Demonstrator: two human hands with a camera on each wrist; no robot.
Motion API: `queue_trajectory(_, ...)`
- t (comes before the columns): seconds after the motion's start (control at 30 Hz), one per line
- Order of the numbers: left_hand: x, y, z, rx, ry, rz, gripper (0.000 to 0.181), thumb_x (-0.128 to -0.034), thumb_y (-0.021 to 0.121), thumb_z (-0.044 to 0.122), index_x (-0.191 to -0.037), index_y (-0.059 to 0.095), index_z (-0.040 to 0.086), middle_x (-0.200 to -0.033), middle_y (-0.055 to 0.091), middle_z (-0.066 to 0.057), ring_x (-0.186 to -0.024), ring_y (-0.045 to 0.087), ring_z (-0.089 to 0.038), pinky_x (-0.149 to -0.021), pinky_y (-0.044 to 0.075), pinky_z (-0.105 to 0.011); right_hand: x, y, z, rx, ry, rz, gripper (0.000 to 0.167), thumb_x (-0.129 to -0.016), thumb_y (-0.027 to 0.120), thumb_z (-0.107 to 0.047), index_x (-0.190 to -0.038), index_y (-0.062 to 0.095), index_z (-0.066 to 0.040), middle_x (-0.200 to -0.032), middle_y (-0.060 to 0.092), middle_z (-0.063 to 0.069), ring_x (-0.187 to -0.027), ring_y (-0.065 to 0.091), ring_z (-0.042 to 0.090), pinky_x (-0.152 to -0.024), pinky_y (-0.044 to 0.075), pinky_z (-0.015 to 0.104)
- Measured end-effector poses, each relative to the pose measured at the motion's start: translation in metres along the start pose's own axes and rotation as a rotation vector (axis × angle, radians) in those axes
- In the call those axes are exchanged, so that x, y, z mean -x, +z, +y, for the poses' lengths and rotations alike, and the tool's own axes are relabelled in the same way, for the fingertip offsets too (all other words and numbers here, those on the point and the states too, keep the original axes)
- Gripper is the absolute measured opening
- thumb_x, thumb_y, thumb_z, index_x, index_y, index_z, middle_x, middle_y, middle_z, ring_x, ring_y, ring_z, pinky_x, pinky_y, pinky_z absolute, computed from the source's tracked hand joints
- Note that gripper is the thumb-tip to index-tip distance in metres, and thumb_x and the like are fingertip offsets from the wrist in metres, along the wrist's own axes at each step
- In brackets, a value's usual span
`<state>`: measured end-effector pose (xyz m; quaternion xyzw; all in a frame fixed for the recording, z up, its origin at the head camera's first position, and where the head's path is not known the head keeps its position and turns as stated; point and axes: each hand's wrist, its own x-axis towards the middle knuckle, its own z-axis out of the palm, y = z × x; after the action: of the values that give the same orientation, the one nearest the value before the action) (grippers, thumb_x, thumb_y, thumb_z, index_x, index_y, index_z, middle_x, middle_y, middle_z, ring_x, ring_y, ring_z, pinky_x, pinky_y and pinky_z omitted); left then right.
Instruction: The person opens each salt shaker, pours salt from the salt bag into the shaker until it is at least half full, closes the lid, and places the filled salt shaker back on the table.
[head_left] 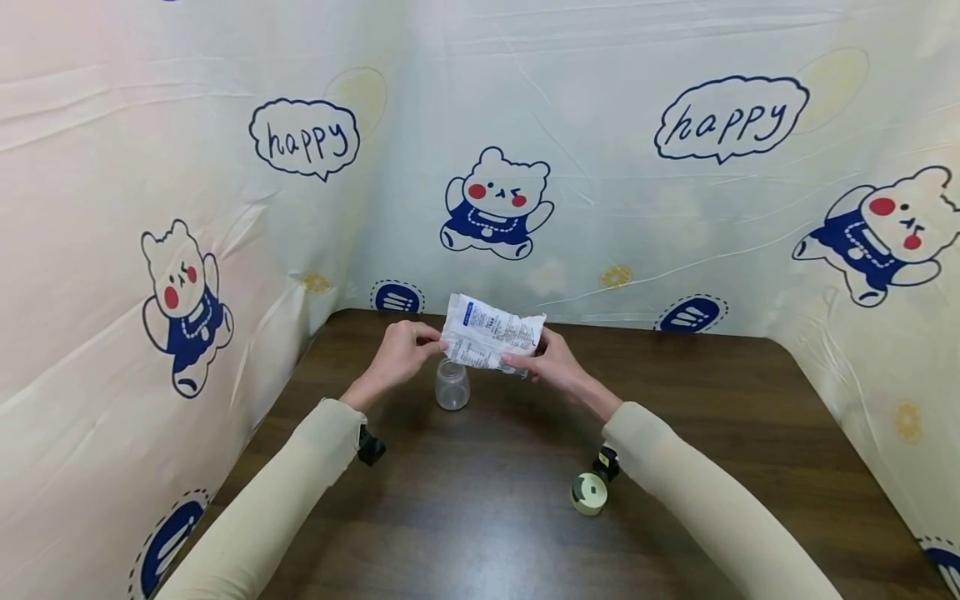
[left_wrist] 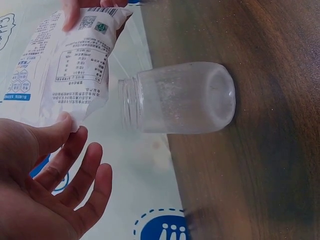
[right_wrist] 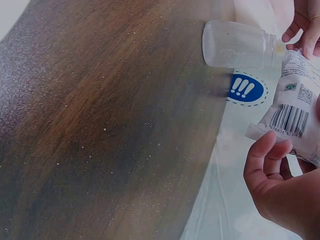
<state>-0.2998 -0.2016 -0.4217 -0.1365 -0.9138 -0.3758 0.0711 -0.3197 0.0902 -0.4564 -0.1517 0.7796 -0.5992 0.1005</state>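
White packet (head_left: 491, 333), printed, in two hands above a clear jar

Packet: one, crumpled, with dark text, a blue label, a barcode and a QR code. Position: raised above the table (head_left: 697, 450), near the jar's mouth and apart from it.

Left hand (head_left: 397, 354): thumb and forefinger pinch one corner of the packet; remaining fingers loosely bent, spread apart.

Right hand (head_left: 558, 362): grips the opposite end, thumb across the printed face, fingers bent behind.

Jar (head_left: 452, 387): one, transparent, slightly cloudy, threaded neck, uncovered; upright on the table.

Round item (head_left: 588, 494): one, pale yellow with a dark patch; beside the right wrist's black device (head_left: 606, 463) in the head view.

Table: dark wood-grain, sprinkled with fine white specks.

Backdrop (head_left: 600, 208): pale fabric, printed with bears and "happy" bubbles.
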Motion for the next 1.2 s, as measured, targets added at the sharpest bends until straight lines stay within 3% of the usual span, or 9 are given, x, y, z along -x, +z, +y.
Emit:
queue_trajectory(0.77,0.0025,-0.0015,-0.0053,0.005,-0.005,0.002,0.011,-0.097,0.078,0.007,-0.105,0.083,0.003,-0.102,0.078,-0.01,-0.083,0.064,-0.026,-0.072,0.053,-0.035,0.0016,0.0024,-0.0067,0.002,-0.015,-0.003,0.05,-0.093,0.084,-0.033,-0.136,0.062,-0.02,-0.121,0.069,0.006,-0.09,0.062,0.029,-0.074,0.05,0.045)
queue_trajectory(1.2,0.0015,-0.0034,-0.0031,0.009,-0.004,-0.001,0.012,-0.0969,0.078,0.008,-0.106,0.083,0.003,-0.102,0.078,-0.009,-0.083,0.064,-0.025,-0.073,0.053,-0.036,0.0013,0.0019,-0.0085,0.007,-0.015,0.005,0.05,-0.092,0.085,-0.033,-0.135,0.062,-0.021,-0.122,0.069,0.005,-0.093,0.063,0.029,-0.073,0.05,0.044)
